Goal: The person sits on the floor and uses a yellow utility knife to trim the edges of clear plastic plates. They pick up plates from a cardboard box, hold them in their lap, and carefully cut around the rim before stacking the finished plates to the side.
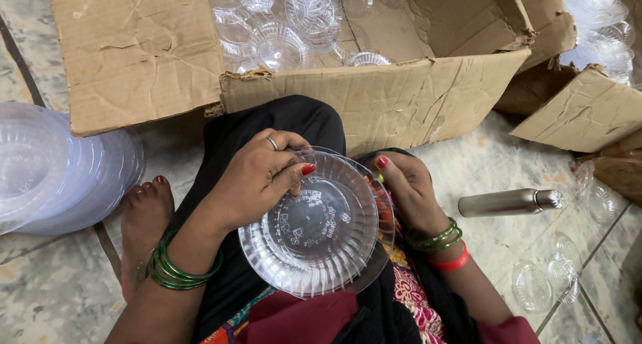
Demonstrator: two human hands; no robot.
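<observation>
A clear ribbed plastic bowl (314, 227) rests over my lap, held between both hands. My left hand (257, 173) grips its upper left rim, thumb pressed on the inside edge. My right hand (408, 187) supports the right rim, partly hidden behind the plastic. A second clear piece seems to sit under the bowl; I cannot tell if it is separate. Green bangles circle both wrists.
An open cardboard box (374, 96) holding several clear plastic bowls stands just ahead. A stack of clear bowls (53, 167) lies on its side at the left. A steel bottle (511, 201) lies on the tiled floor at the right, with loose clear cups (545, 277) near it. My bare foot (144, 217) is at left.
</observation>
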